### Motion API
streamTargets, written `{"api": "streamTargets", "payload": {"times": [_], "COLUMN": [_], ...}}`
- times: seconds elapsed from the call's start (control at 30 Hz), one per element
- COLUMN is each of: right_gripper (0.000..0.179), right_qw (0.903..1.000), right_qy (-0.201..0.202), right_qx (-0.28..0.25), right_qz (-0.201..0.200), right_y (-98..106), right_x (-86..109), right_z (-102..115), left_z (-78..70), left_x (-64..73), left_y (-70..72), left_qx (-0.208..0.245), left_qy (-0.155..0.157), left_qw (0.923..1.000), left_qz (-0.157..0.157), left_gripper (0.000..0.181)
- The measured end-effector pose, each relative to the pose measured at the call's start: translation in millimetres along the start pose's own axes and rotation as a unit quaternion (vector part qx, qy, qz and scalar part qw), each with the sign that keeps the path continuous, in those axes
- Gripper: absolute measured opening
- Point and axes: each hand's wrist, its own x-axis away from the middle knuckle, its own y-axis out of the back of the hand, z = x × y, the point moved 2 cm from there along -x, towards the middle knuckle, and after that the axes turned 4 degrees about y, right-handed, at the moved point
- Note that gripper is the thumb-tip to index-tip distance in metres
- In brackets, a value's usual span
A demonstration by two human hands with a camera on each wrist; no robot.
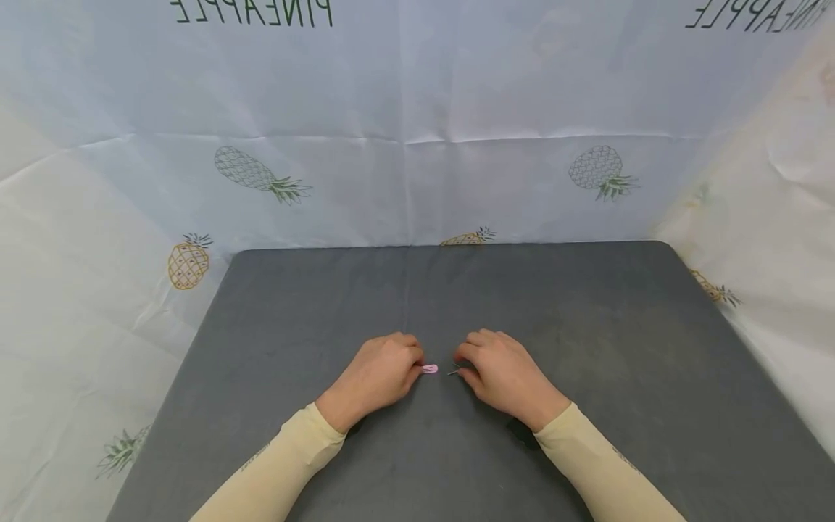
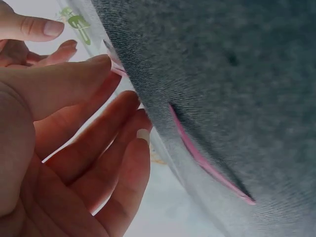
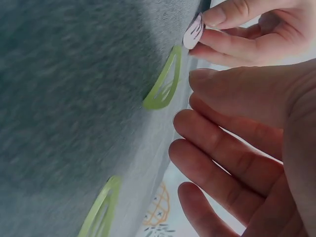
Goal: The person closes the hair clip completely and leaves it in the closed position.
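My left hand [image 1: 385, 368] pinches a pink hair clip [image 1: 430, 369] between thumb and fingertips, its rounded end pointing toward the other hand. The right wrist view shows this clip's pale slotted face. My right hand [image 1: 501, 373] is close over the table with fingers bent loosely; in the left wrist view its thumb and index finger stand apart with nothing between them. Just beyond the right fingertips is a green hair clip [image 3: 164, 83]. Another green hair clip [image 3: 101, 210] lies nearer the right wrist camera. A second pink hair clip [image 2: 207, 165] lies under the left hand.
The dark grey table [image 1: 417, 304] has rounded far corners. A white cloth [image 1: 404, 181] printed with pineapples hangs behind it and along its sides. Both forearms wear cream sleeves [image 1: 280, 464].
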Motion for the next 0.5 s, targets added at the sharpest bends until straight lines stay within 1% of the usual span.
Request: {"api": "streamTargets", "payload": {"times": [0.1,0.2,0.33,0.5], "right_gripper": [0.018,0.018,0.018,0.017], "right_qw": [0.9999,0.9998,0.9997,0.9997], "right_qy": [-0.008,-0.013,-0.017,-0.019], "right_qx": [0.006,0.012,0.014,0.009], "right_qz": [0.003,0.008,0.012,0.011], "right_y": [2,3,3,4], "right_x": [5.2,9.1,12.5,14.5], "right_z": [-3,-5,-7,-8], "left_z": [-2.6,-7.7,-16.6,-27.4], "left_x": [-3.6,-8.5,-15.2,-23.4], "left_y": [1.5,1.9,-0.9,-6.6], "left_qx": [0.001,-0.006,-0.008,-0.014], "left_qy": [0.002,-0.006,-0.021,-0.025], "left_qw": [1.0000,1.0000,0.9997,0.9992], "left_qz": [-0.003,-0.003,0.008,0.028], "left_gripper": [0.006,0.010,0.013,0.019]}}
